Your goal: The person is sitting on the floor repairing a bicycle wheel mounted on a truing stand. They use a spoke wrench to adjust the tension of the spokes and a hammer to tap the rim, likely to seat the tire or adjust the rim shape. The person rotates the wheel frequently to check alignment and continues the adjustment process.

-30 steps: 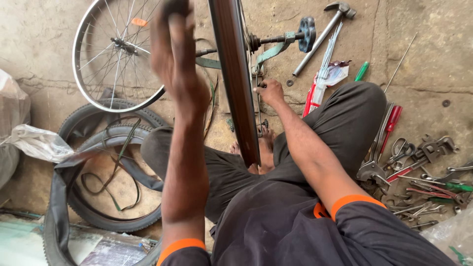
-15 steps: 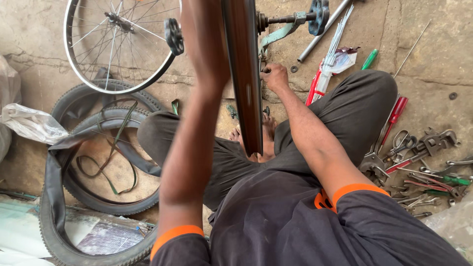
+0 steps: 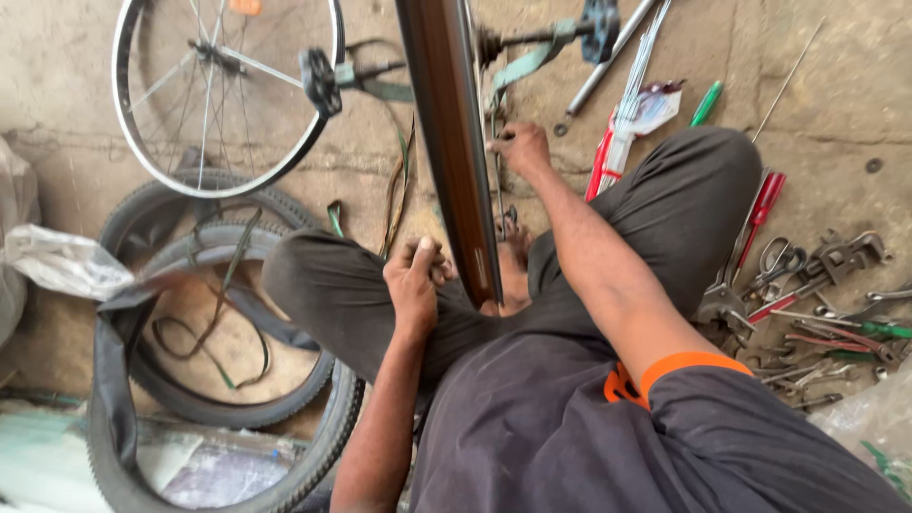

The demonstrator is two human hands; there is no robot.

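On concrete floor, left hand [image 3: 414, 281] fisted beside brown rim [image 3: 452, 152], right hand [image 3: 518, 147] pinching spoke [image 3: 498, 180], white packet [image 3: 650, 111] near.

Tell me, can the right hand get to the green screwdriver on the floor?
Probably yes. The right hand sits at the brown rim, and the green screwdriver lies beyond the bundle of spokes, with only low things between.

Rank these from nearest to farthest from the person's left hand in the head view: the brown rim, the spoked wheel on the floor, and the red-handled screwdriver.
Measured from the left hand:
1. Brown rim, right beside the hand, to its right.
2. Spoked wheel, up and to the left on the floor.
3. Red-handled screwdriver, far right, beyond the right knee.
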